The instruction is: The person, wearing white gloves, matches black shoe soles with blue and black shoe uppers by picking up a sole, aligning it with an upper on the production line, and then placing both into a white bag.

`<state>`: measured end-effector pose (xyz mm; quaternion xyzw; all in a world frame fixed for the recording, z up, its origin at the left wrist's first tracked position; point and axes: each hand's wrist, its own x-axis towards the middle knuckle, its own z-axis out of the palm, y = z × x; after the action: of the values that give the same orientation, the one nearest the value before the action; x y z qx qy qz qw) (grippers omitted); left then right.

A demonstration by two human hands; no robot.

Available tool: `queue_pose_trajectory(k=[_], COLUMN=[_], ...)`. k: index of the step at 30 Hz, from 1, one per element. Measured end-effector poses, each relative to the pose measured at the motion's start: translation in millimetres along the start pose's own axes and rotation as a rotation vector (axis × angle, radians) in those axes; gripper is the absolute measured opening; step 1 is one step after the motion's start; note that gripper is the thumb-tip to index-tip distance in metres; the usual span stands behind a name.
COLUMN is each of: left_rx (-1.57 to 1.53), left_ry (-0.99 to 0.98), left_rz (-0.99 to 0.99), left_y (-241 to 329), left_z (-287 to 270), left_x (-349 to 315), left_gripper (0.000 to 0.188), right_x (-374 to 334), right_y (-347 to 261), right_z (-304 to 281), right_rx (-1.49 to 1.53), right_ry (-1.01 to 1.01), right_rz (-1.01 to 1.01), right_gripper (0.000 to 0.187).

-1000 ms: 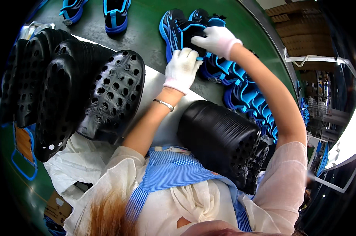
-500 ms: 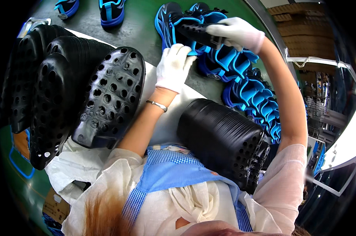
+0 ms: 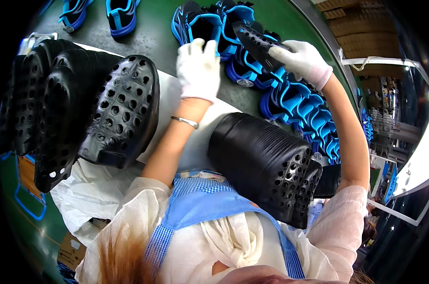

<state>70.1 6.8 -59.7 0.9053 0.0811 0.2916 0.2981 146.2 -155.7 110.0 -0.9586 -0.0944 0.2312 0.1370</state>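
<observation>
My right hand (image 3: 303,60), in a white glove, grips a black perforated insole (image 3: 258,42) and holds it tilted over a row of black and blue shoes (image 3: 290,102) on the green belt (image 3: 153,28). My left hand (image 3: 198,68), also gloved, hovers with its fingers spread next to a black and blue shoe (image 3: 195,26) and holds nothing. A silver bracelet (image 3: 185,121) circles my left wrist.
A stack of black perforated insoles (image 3: 266,165) lies at my right on the white table (image 3: 169,94). More stacks of black insoles (image 3: 82,109) stand at the left. Two blue shoes (image 3: 101,14) sit at the far top left. Metal frames (image 3: 389,61) rise at the right.
My right hand has lifted the black insole up and to the right, over the shoe row. My left hand has let go and opened, fingers spread.
</observation>
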Motion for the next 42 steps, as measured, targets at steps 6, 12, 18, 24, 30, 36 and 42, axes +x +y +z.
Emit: queue_pose_trajectory(k=[6,12,18,24,30,36,42], left_rx=[0.375,0.363,-0.009,-0.077,0.051,0.166,0.191], left_ry=[-0.288,-0.459,-0.344,-0.241,-0.525,-1.006,-1.016], left_rz=[-0.012,-0.033,-0.125,0.063,-0.067,-0.121,-0.151], left_y=[35.2,46.5,40.8,26.9,34.8,29.7,26.7], left_z=[12.1,44.5,41.5,38.8,21.8,17.1,15.8], left_x=[35.2,53.2,34.8,3.7,22.9,57.9,56.3], left_gripper=[0.021,0.015,0.015,0.011,0.015,0.024,0.023], right_x=[24.0,25.2,23.1,38.5,82.1,119.2,143.3], right_y=[4.8,11.4,20.5,14.2,-26.5,-50.1,-43.2], right_z=[-5.4,-5.7,-8.6,-6.1,22.3,90.2,104.5], right_rx=[0.098,0.143,0.169,0.17,-0.202,-0.434,-0.386], right_ry=[-0.039,-0.038,-0.13,-0.202,-0.049,0.115,0.1], right_rz=[0.003,0.004,-0.064,-0.075,-0.077,-0.139,-0.188], right_gripper=[0.053,0.049,0.051,0.053,0.057,0.037,0.031])
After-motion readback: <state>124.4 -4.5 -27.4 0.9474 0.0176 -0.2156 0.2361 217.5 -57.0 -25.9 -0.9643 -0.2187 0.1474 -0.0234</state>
